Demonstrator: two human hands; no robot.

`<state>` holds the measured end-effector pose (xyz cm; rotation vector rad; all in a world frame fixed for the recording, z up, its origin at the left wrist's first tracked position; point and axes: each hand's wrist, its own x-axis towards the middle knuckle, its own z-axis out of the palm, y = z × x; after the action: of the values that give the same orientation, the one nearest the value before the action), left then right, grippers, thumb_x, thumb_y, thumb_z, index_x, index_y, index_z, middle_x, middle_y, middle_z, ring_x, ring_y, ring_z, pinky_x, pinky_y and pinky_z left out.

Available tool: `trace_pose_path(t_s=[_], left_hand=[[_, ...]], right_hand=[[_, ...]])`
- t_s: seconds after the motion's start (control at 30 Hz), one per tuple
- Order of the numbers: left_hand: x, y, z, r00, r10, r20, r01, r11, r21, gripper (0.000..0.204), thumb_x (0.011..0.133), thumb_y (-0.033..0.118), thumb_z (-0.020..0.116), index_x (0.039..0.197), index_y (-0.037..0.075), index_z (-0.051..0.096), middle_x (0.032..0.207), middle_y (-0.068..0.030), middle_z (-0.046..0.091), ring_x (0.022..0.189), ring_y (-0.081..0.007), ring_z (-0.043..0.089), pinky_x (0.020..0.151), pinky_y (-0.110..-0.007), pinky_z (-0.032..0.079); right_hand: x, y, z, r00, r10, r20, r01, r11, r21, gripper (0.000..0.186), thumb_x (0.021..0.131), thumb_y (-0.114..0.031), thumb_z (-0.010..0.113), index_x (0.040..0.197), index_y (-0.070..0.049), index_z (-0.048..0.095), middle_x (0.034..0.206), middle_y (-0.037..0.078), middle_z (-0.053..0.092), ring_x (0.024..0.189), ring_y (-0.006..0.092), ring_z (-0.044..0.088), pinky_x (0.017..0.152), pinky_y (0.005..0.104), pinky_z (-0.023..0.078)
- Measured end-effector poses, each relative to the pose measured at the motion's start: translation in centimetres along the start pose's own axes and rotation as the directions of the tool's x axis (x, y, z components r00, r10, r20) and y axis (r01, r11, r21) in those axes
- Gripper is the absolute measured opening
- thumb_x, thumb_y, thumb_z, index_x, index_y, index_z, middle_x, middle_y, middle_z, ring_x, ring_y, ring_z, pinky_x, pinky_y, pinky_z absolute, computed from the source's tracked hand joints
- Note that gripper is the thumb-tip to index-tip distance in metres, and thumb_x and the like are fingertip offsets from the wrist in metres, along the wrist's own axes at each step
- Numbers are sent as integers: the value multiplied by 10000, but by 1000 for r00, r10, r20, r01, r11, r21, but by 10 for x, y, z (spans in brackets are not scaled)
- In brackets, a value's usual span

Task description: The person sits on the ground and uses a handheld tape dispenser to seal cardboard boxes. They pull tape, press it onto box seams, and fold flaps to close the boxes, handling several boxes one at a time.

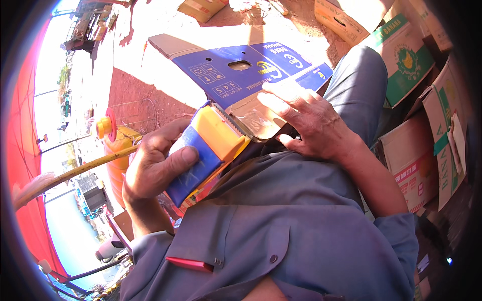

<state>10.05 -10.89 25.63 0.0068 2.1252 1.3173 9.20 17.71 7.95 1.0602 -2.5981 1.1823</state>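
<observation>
My left hand is closed around a blue and orange-yellow tape dispenser, its thumb lying along the blue side. The dispenser's serrated cutting edge meets the near end of a blue and brown cardboard carton, which rests on or by my lap. Over the carton's near brown part, my right hand has its fingers stretched out and apart, touching the cardboard. A shiny patch that looks like clear tape covers the brown part beside those fingertips.
Several cartons, one green and brown, are piled on the right. A brown carton stands at the far right. On the left are a yellow pole, an orange container and a red canopy. The ground is reddish.
</observation>
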Motion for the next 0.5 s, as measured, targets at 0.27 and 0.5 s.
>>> trace_pose_path(t_s=[0.27,0.5], left_hand=[[1,1,1,998,-60,-20,59,998,-11,617,942,366,746,1376,-45,594,1132,-112,727,1023,-160,678,919,-302,539],[1,-3,2,997,-35,-66,33,999,-36,625,936,393,754,1353,-49,605,1096,-99,727,998,-156,680,895,-300,552]], right_hand=[[2,8,31,989,-149,-16,146,981,-131,526,859,-179,697,1375,-100,632,1345,117,641,1252,293,593,1069,445,469],[-3,18,49,980,-124,-158,117,992,-55,626,786,-209,766,1376,-59,620,1414,157,605,1257,315,593,1095,458,453]])
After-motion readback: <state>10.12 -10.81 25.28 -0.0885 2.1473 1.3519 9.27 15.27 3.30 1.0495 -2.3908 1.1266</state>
